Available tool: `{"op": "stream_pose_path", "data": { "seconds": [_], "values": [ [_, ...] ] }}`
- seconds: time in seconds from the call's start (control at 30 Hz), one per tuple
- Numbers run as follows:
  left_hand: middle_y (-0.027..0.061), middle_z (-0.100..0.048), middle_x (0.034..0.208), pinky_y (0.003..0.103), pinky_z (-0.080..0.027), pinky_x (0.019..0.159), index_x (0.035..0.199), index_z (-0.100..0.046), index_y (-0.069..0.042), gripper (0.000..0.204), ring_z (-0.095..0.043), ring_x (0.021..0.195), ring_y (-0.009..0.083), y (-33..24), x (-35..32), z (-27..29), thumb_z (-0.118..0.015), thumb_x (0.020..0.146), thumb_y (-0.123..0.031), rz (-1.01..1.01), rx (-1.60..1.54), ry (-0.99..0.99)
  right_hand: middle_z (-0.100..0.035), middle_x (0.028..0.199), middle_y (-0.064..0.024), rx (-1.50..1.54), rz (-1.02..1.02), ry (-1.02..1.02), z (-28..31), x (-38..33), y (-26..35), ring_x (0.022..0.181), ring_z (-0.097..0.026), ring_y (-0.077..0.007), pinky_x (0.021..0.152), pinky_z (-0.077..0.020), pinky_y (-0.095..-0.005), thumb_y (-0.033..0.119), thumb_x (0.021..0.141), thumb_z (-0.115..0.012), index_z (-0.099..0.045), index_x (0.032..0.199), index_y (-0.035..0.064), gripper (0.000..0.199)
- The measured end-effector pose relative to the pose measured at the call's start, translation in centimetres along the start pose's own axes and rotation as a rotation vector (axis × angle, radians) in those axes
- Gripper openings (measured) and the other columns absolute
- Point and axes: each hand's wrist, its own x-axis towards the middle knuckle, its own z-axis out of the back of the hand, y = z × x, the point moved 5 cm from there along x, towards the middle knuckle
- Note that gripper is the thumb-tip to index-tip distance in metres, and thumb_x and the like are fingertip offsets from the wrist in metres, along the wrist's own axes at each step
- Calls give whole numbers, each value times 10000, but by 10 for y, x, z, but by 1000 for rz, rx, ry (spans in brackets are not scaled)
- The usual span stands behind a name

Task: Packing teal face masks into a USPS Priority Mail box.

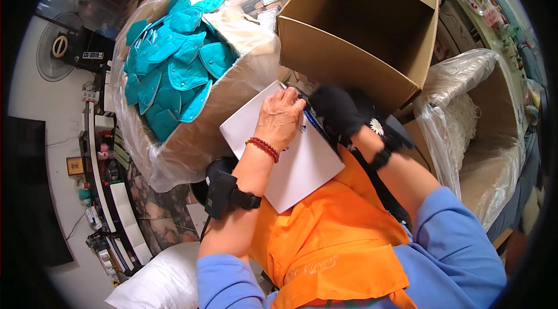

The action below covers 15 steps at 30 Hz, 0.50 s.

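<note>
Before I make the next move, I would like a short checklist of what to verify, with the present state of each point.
1. White board supported: ok, its near corner lies over the orange apron.
2. Left hand free: not ok, it is on the board.
3. Right hand gripping the board: cannot tell, the black glove blends with dark things there.
4. Teal pieces contained: ok, heaped inside the plastic-lined box.
5. Brown box open: ok, its top is open.
</note>
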Motion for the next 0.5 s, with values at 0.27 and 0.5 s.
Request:
{"op": "stream_pose_path", "data": {
  "seconds": [0.27, 0.5],
  "values": [
    [31, -603, 986, 408, -433, 921, 866, -678, -132, 179, -569, 1035, 243, 11, 17, 16, -724, 857, -305, -42, 50, 213, -691, 915, -156, 157, -17, -175, -5, -97, -2, 880, -677, -373, 786, -541, -422, 201, 880, -684, -715, 987, 86, 160],
    [43, -601, 1023, 415, -453, 911, 877, -706, -137, 132, -569, 1049, 254, -1, 13, 8, -751, 819, -246, -6, 28, 404, -691, 919, -153, 150, -6, -71, -5, -93, -6, 879, -681, -354, 787, -538, -413, 158, 850, -674, -724, 929, 95, 112]
  ]
}}
